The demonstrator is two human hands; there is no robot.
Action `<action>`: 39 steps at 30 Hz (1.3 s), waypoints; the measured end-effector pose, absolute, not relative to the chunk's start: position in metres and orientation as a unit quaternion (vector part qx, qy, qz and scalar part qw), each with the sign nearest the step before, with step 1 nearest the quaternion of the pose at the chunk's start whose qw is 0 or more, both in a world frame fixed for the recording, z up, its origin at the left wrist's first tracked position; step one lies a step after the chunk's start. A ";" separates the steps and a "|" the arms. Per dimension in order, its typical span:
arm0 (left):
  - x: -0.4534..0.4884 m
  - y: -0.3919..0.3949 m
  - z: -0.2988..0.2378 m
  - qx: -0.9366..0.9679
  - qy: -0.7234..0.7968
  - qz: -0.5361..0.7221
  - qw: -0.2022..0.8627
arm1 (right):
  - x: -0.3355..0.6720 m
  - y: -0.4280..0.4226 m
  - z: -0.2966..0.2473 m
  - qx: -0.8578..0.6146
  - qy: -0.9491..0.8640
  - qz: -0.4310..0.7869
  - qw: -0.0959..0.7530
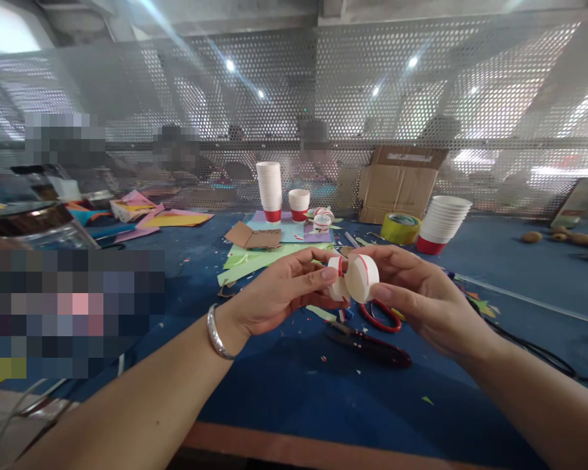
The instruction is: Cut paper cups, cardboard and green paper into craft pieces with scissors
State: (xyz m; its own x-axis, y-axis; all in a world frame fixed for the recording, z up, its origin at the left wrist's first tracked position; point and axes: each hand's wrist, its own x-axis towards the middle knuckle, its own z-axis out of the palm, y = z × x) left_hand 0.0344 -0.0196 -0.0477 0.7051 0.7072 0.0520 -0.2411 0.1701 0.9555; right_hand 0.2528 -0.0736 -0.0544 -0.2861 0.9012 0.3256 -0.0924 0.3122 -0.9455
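Observation:
My left hand (294,284) pinches a small white curled paper piece (337,290) with red marks, likely cut from a paper cup. In my right hand (421,294), thumb and fingers close on a second rounded white paper piece (361,279) with a red line along its rim. Both pieces touch or nearly touch, held above the blue table (274,391). Below them lie red-handled scissors (382,318), partly hidden by my right hand, and dark thread snips (372,346). A white flower-like paper piece (322,219) with red lines sits farther back.
Stacked paper cups (269,192) and shorter cups (299,203) stand at the back. Right are yellow tape (400,228), another cup stack (443,222) and a cardboard box (402,183). Green paper (255,261) and cardboard (253,236) lie behind my hands. A jar (39,225) stands left.

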 end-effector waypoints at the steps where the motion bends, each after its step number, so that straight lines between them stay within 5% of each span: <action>1: 0.034 -0.020 -0.047 0.560 0.208 0.322 0.735 | 0.252 -0.074 -0.054 -0.316 -0.634 0.491 0.506; 39: 0.042 -0.031 -0.055 0.637 0.214 0.374 0.639 | 0.250 -0.079 -0.058 -0.396 -0.773 0.215 0.446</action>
